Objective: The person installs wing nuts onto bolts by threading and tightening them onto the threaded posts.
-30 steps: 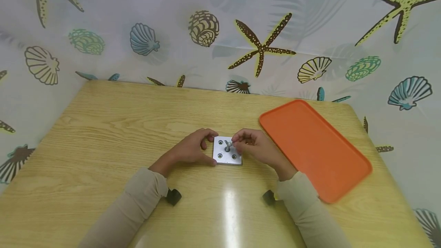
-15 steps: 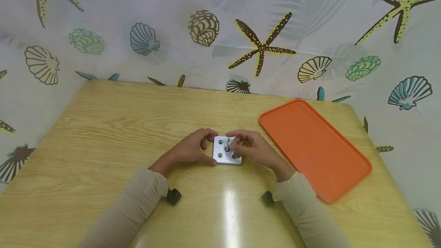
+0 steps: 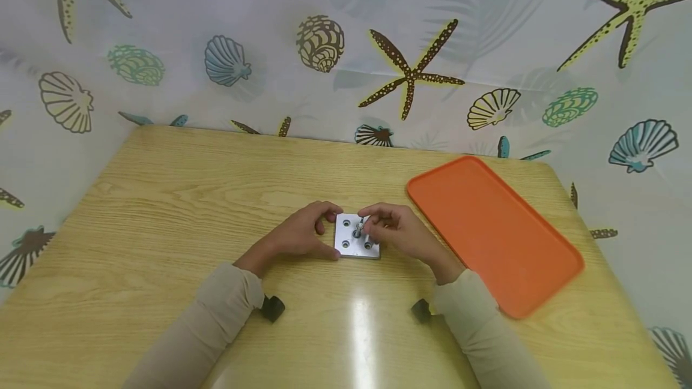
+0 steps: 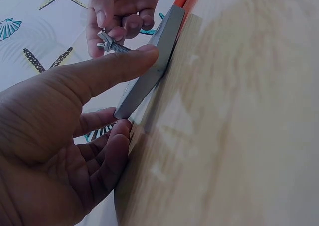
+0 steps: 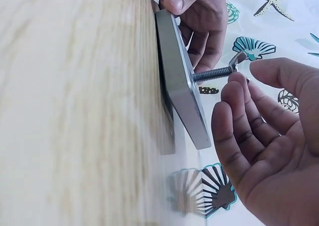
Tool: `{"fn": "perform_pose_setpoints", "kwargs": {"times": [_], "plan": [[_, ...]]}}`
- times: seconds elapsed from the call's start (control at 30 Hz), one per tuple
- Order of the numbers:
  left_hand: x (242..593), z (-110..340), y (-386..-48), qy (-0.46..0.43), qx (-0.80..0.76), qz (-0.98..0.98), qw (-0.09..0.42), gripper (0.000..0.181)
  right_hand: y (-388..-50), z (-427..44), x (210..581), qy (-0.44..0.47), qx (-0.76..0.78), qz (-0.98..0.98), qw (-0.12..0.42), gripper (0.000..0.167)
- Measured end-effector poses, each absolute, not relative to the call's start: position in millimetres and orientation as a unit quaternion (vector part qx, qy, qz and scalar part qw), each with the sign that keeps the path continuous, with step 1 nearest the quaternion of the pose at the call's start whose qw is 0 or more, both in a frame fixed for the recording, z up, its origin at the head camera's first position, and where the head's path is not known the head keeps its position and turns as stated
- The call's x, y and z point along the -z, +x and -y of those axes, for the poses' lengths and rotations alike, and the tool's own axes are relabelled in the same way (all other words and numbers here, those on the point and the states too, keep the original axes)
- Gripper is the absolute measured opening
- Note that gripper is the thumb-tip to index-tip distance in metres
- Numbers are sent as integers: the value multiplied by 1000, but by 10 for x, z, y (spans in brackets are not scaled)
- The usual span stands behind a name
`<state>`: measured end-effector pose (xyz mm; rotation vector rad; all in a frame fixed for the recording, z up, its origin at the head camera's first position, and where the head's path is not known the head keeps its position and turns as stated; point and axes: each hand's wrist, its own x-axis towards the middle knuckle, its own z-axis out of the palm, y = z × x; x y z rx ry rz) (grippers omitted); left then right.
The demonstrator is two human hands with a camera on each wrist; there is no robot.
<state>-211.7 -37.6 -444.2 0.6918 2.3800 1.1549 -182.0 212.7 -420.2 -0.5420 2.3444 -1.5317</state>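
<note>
A square silver metal plate [image 3: 357, 251] with several holes lies on the table. The left hand [image 3: 300, 234] holds its left side, thumb at the near corner and fingertips at the far one; in the left wrist view, the thumb lies against the edge of the plate [image 4: 149, 81]. A threaded wing bolt [image 5: 214, 74] stands upright out of the plate's middle hole. The right hand [image 3: 402, 232] pinches its winged head between thumb and curled fingers, which partly cover it in the head view. The thread shows between the head and the plate [image 5: 174, 71].
An orange tray [image 3: 486, 233] lies on the wooden table [image 3: 189, 197] to the right of the right hand. A white cloth [image 3: 178, 5] printed with shells and starfish hangs behind and beside the table. A black wrist device [image 3: 273, 308] shows at the left sleeve, another [image 3: 421, 311] at the right.
The right hand's fingers have shifted around the bolt's head, and the wings have turned. The left hand and the plate have stayed in place.
</note>
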Motion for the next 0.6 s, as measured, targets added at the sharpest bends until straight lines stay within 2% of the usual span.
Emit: {"fn": "perform_pose_setpoints", "kwargs": {"times": [0.6], "plan": [[4433, 365, -2122, 242, -420, -851, 203, 84, -1824, -2148, 4159, -176, 519, -828, 118, 17]]}}
